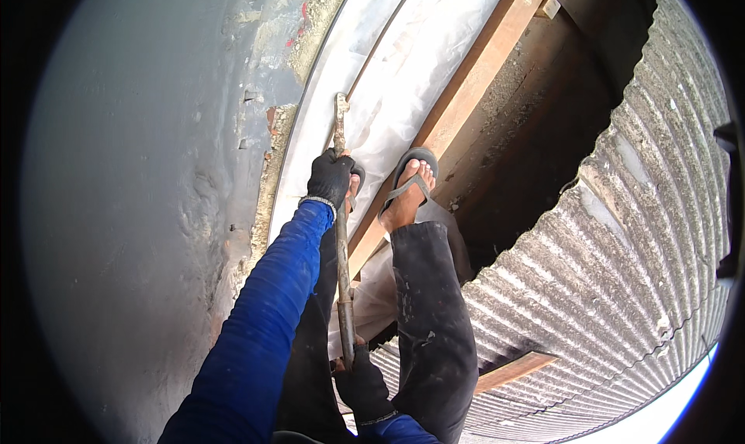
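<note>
A long, worn metal bar with a notched, hooked head stands lengthwise between my legs. My left hand, in a black glove with bare fingertips, is closed around its upper part, just below the head. Lower down, close to my body, my right hand in a matching glove grips the other end. The bar's head meets a thin brown rod that runs over white plastic sheeting; whether it is hooked onto the rod I cannot tell.
My sandalled right foot rests on a wooden beam; the left is partly hidden behind my left hand. A grey plastered wall rises at left. Right of the beam lies a dark gap, then corrugated roofing with a broken edge.
</note>
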Demonstrator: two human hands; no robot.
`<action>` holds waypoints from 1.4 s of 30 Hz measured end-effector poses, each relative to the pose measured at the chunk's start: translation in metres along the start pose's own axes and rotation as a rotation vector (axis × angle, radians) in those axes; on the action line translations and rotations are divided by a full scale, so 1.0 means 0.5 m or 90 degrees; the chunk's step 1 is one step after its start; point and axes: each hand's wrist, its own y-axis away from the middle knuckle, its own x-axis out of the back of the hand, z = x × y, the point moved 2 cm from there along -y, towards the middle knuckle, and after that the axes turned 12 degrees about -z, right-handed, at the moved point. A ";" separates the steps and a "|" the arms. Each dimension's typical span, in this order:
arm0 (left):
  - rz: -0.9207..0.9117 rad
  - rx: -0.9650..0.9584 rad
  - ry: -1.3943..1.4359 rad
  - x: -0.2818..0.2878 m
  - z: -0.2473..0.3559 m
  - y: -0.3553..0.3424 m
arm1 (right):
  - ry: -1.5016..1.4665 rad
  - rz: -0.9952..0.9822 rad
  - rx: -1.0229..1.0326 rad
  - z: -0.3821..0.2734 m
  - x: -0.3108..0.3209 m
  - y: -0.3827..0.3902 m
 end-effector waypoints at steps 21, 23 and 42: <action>0.039 0.067 -0.445 0.257 -0.035 0.599 | -0.248 -0.136 0.225 0.017 0.274 0.249; 0.056 -0.011 -0.605 0.262 0.000 0.679 | -0.274 -0.120 0.321 0.033 0.289 0.297; 0.443 -1.081 -0.477 0.100 0.547 1.670 | 0.164 0.233 0.441 0.190 0.458 0.382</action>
